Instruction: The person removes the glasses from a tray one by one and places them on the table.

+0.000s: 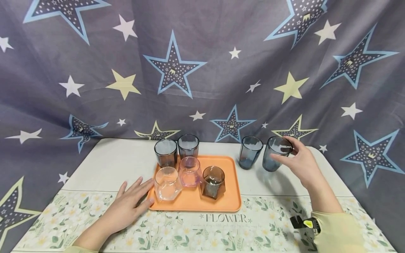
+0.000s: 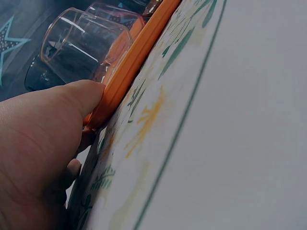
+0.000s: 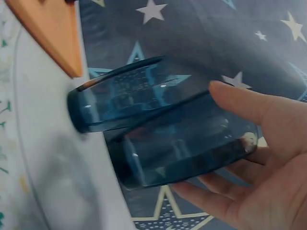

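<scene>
At the right, my right hand (image 1: pixel 300 161) holds a blue tinted glass (image 1: pixel 272 162) near its rim, thumb on one side and fingers round the other. Close to its left stands a second blue glass (image 1: pixel 250 154). My left hand (image 1: pixel 129 202) lies at the left edge of an orange tray (image 1: pixel 229 200), fingers extended and thumb touching the rim in the left wrist view. The tray bears a clear glass (image 1: pixel 167 188), a pinkish glass (image 1: pixel 190 175) and a brown angular glass (image 1: pixel 213 184). Two more dark blue glasses, one left (image 1: pixel 165 154) and one right (image 1: pixel 188 146), stand at its back left corner.
A white tablecloth (image 1: pixel 120 158) with a floral front band (image 1: pixel 269 225) covers the table. Behind it hangs a dark grey curtain (image 1: pixel 218 80) with printed stars. A black strapped device (image 1: pixel 305 224) sits on the right wrist.
</scene>
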### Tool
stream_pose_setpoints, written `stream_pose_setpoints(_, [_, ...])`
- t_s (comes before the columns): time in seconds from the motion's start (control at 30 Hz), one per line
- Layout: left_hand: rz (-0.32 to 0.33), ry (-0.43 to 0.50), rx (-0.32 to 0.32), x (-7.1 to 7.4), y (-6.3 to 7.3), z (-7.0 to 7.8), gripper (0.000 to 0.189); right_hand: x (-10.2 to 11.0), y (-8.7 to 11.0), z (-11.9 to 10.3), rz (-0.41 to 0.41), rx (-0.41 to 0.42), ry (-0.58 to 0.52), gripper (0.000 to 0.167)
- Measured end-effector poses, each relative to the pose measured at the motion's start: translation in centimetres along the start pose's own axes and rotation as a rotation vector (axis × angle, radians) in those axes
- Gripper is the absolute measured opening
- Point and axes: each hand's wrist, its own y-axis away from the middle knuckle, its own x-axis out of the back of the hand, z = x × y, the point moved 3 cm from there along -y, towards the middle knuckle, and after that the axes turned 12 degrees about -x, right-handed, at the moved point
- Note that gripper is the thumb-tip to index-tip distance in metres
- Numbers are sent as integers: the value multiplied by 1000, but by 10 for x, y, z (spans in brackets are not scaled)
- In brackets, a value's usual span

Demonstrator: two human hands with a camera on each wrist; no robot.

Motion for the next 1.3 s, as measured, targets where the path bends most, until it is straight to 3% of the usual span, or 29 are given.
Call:
stream_pose_setpoints(0.4, [2,-3,2,1,0,0,68,-13,-14,17,98,-63,-36,95])
stream_pose_setpoints(1.3, [5,5,5,1,0,1,67,-27,-26,37,93,-89,-55,107])
